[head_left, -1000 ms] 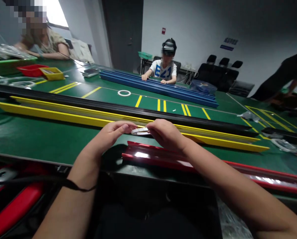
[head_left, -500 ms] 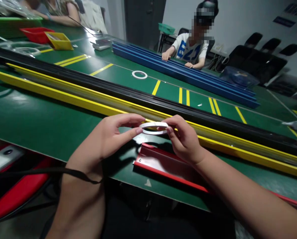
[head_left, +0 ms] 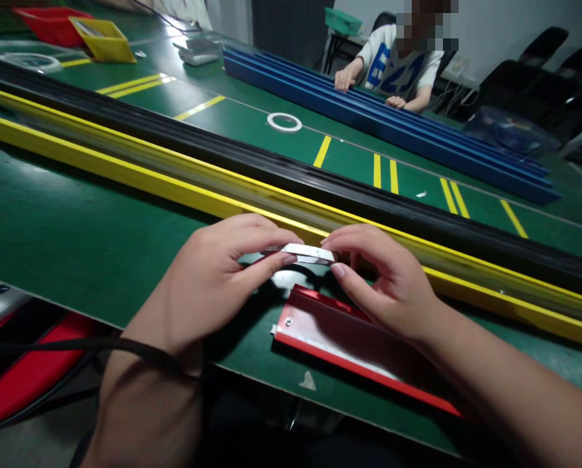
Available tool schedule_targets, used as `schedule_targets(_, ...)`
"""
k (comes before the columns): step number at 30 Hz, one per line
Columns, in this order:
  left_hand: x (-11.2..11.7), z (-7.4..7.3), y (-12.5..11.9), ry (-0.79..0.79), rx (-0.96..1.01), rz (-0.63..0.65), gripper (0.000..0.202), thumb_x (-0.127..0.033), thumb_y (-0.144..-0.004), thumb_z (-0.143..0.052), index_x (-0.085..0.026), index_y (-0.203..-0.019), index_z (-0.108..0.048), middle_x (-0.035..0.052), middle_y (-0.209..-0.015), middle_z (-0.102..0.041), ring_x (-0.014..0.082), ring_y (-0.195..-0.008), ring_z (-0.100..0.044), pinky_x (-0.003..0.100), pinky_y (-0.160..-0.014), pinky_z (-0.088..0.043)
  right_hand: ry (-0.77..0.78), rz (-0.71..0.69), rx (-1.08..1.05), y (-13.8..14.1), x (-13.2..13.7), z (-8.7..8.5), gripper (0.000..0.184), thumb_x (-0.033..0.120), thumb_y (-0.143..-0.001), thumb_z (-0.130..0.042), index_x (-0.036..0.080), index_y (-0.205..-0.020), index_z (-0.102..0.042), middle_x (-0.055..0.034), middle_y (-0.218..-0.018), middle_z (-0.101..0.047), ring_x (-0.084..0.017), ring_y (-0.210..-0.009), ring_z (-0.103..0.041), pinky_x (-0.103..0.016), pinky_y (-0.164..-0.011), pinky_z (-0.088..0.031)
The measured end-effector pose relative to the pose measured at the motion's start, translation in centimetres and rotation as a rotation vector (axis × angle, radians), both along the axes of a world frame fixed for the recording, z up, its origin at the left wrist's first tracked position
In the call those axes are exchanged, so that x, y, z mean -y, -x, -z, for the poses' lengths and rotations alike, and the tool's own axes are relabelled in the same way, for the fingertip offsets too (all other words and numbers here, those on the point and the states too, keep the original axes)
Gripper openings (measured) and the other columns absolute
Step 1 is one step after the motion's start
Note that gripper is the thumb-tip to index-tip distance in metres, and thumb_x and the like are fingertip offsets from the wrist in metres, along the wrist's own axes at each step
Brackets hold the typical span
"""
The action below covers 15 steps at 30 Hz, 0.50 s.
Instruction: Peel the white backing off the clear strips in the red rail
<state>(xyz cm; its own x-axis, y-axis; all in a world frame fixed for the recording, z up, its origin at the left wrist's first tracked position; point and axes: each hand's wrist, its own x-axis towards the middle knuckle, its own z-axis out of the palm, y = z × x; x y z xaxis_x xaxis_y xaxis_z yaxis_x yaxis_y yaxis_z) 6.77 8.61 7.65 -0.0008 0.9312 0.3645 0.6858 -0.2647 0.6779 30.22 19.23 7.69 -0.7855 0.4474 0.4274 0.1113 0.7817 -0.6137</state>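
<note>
Flattened, against the rounder loop of the earlier frame: one white tape ring (head_left: 298, 252), now squeezed into a narrow doubled band, held in the air just beyond the red metal channel (head_left: 349, 348).

Left hand (head_left: 213, 276): at the band's left end, left of the red metal channel, with left fingers (head_left: 276, 235) and thumb closed on the band. Right hand (head_left: 386, 279): over the right part of the red metal channel, right fingers (head_left: 354, 239) curved and closed on the band's right end. Both hands apart, the band alone spanning the gap. Black cord (head_left: 101, 346): across the left wrist, nearer than the red metal channel.

Green bench (head_left: 76, 227): under the red metal channel. Yellow rail (head_left: 174, 184): just beyond the red metal channel. Black rail (head_left: 223, 156): beyond the yellow rail, alongside it. Second white tape ring (head_left: 284, 121): flat on the bench, well beyond the red metal channel. Blue rails (head_left: 383, 123): farther off again, with a co-worker's hands (head_left: 344, 79) resting on their far side. Red tray (head_left: 50, 25) and yellow tray (head_left: 101, 39): far off to the left of the red metal channel.
</note>
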Motion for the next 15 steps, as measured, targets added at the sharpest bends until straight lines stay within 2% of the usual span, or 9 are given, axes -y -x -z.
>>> schedule_targets(5,-0.27,0.08,-0.94,0.010,-0.002,0.064,0.026,-0.041,-0.101,-0.061,-0.025,-0.109,-0.080,0.0028,-0.108,-0.078,0.0170,-0.096,-0.070,0.024,-0.089,-0.054,-0.085,-0.044,0.010,0.15,-0.01,-0.23,0.021,0.020,-0.097,-0.068,0.020,-0.118,-0.069,-0.0060,-0.109,-0.071,-0.016,-0.099,-0.065,-0.030,-0.090,-0.053)
schedule_targets(11,-0.37,0.48,-0.91,0.019,-0.031,0.071,0.030,-0.044,-0.102,-0.059,-0.028,-0.118,-0.078,0.0023,-0.114,-0.078,0.0180,-0.103,-0.070,0.024,-0.094,-0.053,-0.040,-0.079,-0.037,-0.02,0.40,0.07,0.036,0.013,-0.096,-0.066,0.021,-0.131,-0.062,-0.0045,-0.110,-0.070,-0.010,-0.080,-0.062,-0.024,-0.074,-0.052)
schedule_targets(15,-0.37,0.73,-0.79,0.017,-0.053,0.086,0.035,-0.047,-0.102,-0.057,-0.029,-0.125,-0.077,0.0032,-0.120,-0.077,0.0195,-0.109,-0.070,0.025,-0.098,-0.053,-0.012,-0.124,0.014,-0.05,0.56,-0.07,0.024,0.014,-0.094,-0.069,0.020,-0.116,-0.064,-0.0023,-0.100,-0.067,-0.009,-0.077,-0.060,-0.022,-0.071,-0.051)
